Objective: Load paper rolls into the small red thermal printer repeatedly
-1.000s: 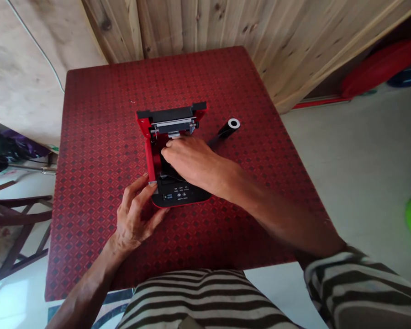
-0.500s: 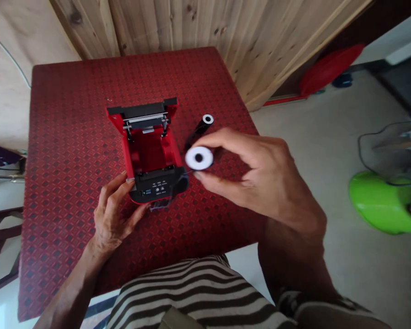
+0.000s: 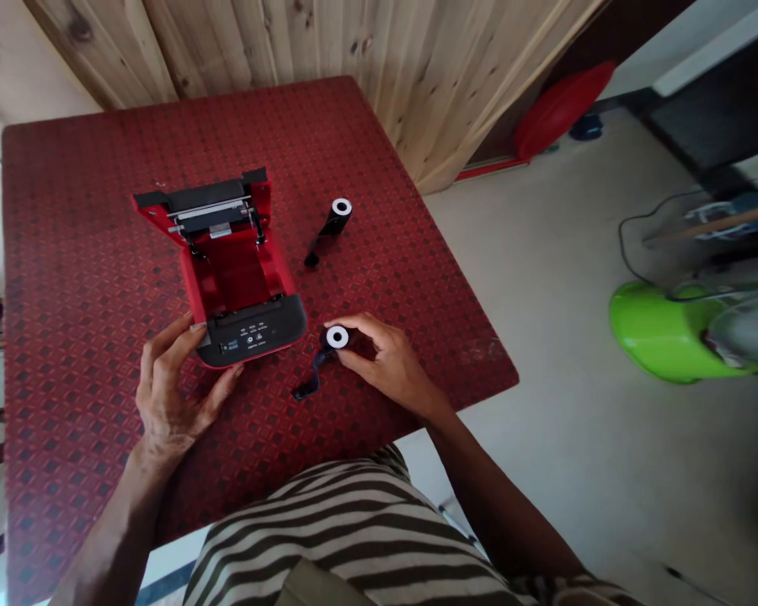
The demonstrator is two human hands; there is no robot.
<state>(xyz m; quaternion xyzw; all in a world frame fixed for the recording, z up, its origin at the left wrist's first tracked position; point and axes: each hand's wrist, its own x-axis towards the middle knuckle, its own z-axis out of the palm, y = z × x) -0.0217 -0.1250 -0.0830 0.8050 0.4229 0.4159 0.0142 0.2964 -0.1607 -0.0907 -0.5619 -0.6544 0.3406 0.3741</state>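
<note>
A small red and black printer (image 3: 253,328) stands on the table, its lid (image 3: 208,202) raised and its red inner bay exposed. My left hand (image 3: 173,391) grips the printer's near left corner, fingers along the side and thumb at the front edge. To the right of the printer, my right hand (image 3: 395,362) pinches a black ribbon roll (image 3: 337,328) with a white ring-shaped end between thumb and fingers. A loose dark strip (image 3: 316,370) trails from it toward the tabletop. Farther back lies a second black roll (image 3: 336,223), its white end facing up and its tail partly unwound.
The red patterned tabletop (image 3: 88,219) meets a wooden plank wall (image 3: 227,42) at the back. Beyond the table's right edge, a bright green plastic object (image 3: 644,337) and a cable lie on the floor. A red round object (image 3: 565,109) leans by the wall.
My right hand has moved down and away from the camera with the roll, lower beside the printer's front. My left hand keeps its grip. The view has swung to the right.
</note>
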